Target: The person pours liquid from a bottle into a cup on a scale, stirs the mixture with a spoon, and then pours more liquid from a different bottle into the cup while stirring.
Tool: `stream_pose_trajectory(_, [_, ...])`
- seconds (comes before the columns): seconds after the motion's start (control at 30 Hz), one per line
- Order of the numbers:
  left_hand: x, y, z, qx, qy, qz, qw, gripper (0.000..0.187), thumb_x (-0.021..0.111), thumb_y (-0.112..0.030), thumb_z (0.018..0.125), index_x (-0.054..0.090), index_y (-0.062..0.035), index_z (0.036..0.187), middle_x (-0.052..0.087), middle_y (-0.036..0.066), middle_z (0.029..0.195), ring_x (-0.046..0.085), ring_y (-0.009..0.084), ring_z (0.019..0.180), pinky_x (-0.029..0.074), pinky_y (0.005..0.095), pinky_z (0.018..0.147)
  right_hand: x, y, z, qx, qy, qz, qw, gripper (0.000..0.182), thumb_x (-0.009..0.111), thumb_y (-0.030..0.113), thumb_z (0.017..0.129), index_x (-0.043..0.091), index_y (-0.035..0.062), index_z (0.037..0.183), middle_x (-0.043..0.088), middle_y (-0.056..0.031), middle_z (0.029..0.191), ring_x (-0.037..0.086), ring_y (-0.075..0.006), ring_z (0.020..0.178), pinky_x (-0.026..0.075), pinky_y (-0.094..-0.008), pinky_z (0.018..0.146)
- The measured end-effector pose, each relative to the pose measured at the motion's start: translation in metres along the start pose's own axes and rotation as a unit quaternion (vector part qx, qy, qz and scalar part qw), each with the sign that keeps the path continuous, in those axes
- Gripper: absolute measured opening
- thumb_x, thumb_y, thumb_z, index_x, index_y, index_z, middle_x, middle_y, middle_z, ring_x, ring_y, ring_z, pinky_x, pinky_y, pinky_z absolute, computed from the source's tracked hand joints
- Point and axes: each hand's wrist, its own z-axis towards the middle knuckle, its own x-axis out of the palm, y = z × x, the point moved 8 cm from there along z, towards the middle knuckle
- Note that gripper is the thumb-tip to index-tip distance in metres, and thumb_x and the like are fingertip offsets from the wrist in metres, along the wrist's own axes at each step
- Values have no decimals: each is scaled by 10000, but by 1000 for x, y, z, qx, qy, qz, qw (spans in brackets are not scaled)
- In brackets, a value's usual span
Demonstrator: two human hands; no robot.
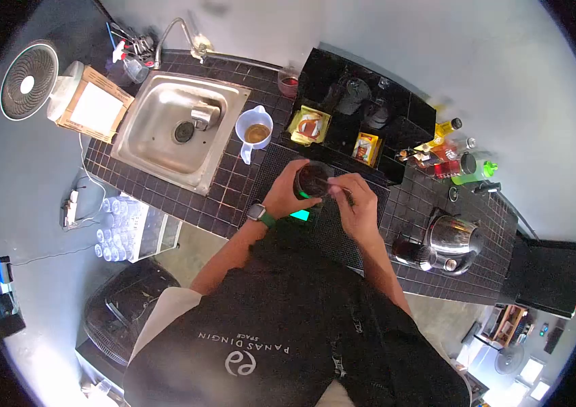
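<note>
My left hand [285,194], with a watch on its wrist, is wrapped round a glass [312,178] of dark contents. Pinched in my right hand [357,203] is a thin spoon-like utensil [331,183] that reaches over the rim into the glass. Its lower end is hidden. Just below the glass, a small device shows a bright green display [300,214]; the rest of it is mostly covered by my hand and apron. A pale measuring jug [246,129] with brown liquid stands to the upper left of my left hand.
A steel sink [159,152] with a metal pitcher [204,115] in it lies to the left. Behind my hands stands a black shelf [342,146] with packets. Several bottles [451,159] and a steel kettle [452,235] are on the right. A fan [29,83] is far left.
</note>
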Motion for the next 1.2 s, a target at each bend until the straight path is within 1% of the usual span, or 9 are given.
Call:
stream_pose_trajectory(0.07, [-14,-17,-1,0,3,-24,1000,1013,1011,-294,727,461,-18,1531,582,193,1409,630,364,1318,518,460,1123,1,27,0,-3,58,49,997,172,707,-27,1001,734,8,1167,707,-165,1038,727,-316,905,582,-353,793])
stream_pose_trajectory(0.17, [-41,-52,-5,12,5,-39,999,1037,1027,-294,704,462,-32,1533,583,177,1428,620,326,1335,510,455,1138,-15,80,-8,-54,54,64,995,172,704,-34,1007,719,-3,1175,708,-161,1035,725,-299,907,575,-347,793])
stream_pose_trajectory(0.43, [-86,-144,-54,86,25,58,994,1050,1036,-297,683,470,-32,1527,604,163,1417,614,306,1342,497,446,1156,-34,154,-37,-114,-25,44,992,128,671,-31,1034,709,-27,1156,734,-173,1075,731,-257,901,604,-334,796])
stream_pose_trajectory(0.53, [-87,-155,-84,79,21,38,996,1046,1035,-280,669,473,-27,1514,609,152,1383,613,296,1334,502,449,1143,-25,172,-54,-124,-1,99,987,129,644,-13,1050,707,-46,1158,728,-161,1028,705,-199,821,579,-307,745])
stream_pose_trajectory(0.6, [-85,-147,-102,26,-7,-87,996,1053,1036,-262,640,472,-36,1501,585,146,1376,606,286,1327,506,446,1125,-22,186,-67,-132,25,138,981,144,617,-3,1056,702,-60,1157,722,-154,966,677,-149,765,551,-287,697])
stream_pose_trajectory(0.73, [-84,-151,-129,88,-19,-75,993,1070,1035,-232,607,459,-41,1489,551,139,1379,599,277,1313,511,446,1110,-36,197,-93,-127,15,105,986,138,653,-27,1042,688,-36,1175,728,-170,982,709,-225,799,570,-325,699])
stream_pose_trajectory(0.9, [-80,-170,-141,148,-22,-18,989,1135,1048,-275,611,429,-41,1534,486,175,1437,567,327,1334,483,452,1146,-36,213,-102,-159,-18,74,984,126,666,-13,1037,693,-42,1157,726,-167,963,709,-239,804,565,-335,693])
stream_pose_trajectory(1.03, [-69,-162,-143,81,-4,-88,993,1140,1049,-244,615,415,-50,1542,484,190,1490,567,335,1371,478,455,1169,-31,217,-117,-157,43,129,978,118,665,-10,1038,701,-37,1147,754,-181,1025,706,-243,799,566,-335,688])
stream_pose_trajectory(1.2, [-52,-168,-137,84,30,-117,989,1132,1038,-169,677,345,-18,1559,481,204,1588,545,316,1459,486,464,1204,-55,209,-126,-173,-52,50,982,122,664,-26,1027,703,-22,1142,754,-188,1011,699,-257,769,563,-339,665])
